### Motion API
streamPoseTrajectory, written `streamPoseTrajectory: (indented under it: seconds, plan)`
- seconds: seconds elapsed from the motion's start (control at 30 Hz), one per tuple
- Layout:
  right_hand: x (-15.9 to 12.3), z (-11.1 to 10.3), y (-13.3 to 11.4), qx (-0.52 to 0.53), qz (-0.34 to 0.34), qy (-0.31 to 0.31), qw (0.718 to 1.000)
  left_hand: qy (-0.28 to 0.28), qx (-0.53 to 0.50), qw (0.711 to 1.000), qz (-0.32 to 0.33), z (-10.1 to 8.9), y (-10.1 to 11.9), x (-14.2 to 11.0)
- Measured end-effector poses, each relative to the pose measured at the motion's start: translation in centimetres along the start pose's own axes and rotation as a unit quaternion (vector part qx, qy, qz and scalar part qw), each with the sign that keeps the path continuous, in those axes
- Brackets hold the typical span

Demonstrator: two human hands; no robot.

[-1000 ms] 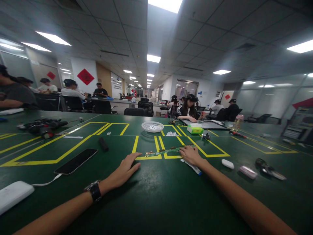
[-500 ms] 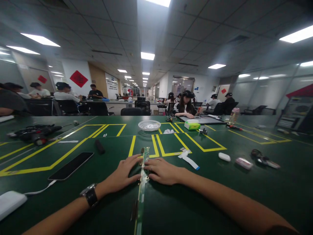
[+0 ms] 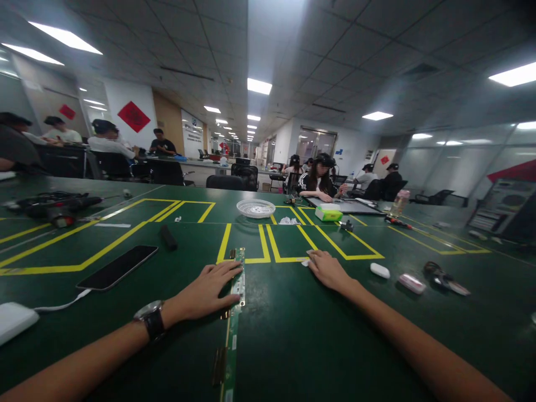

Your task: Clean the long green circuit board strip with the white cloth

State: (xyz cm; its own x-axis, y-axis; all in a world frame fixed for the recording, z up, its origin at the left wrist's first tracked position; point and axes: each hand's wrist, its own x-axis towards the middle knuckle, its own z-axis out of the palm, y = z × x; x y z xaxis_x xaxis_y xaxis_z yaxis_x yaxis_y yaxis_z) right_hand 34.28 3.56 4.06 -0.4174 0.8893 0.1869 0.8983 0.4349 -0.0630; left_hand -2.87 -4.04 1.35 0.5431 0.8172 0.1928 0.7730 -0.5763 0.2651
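A long, narrow green circuit board runs away from me on the table, with brownish tabs along its left edge. My left hand rests on its far part from the left, fingers and thumb spread over the strip. Further right, apart from the board, my right hand has its fingers together on a white flat ribbon cable. Only a small end of the cable shows; the hand covers the rest. A watch is on my left wrist.
Left of the board lie a phone with a white cord and a black block. Ahead stands a white basket; a tissue pack is beyond my right hand. A white case lies right. A co-worker sits opposite.
My right hand has left the board and moved right onto the white ribbon cable. My left hand has stayed on the board, which appears slightly shifted left in view.
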Motion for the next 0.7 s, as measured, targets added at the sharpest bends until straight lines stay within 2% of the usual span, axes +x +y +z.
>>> streamPoseTrajectory:
  seconds: [0.1,0.23,0.3,0.43,0.7]
  plan:
    - [-0.1,0.7,-1.5,0.025,-0.064,-0.010,0.998,0.006,0.004,1.000,-0.002,0.1,-0.1,0.1]
    - [-1.2,1.0,-6.6,0.131,-0.216,-0.015,0.968,0.012,0.016,1.000,-0.001,0.4,-0.4,0.1]
    - [-1.9,0.8,-9.0,0.157,-0.257,-0.022,0.953,0.010,0.021,1.000,-0.001,0.5,-0.4,0.1]
    - [-2.8,0.4,-11.4,0.164,-0.279,-0.036,0.946,0.010,0.023,1.000,0.007,0.7,-0.6,0.2]
    - [-2.5,0.5,-12.0,0.135,-0.266,-0.053,0.953,0.009,0.016,1.000,0.000,0.9,-0.8,0.1]
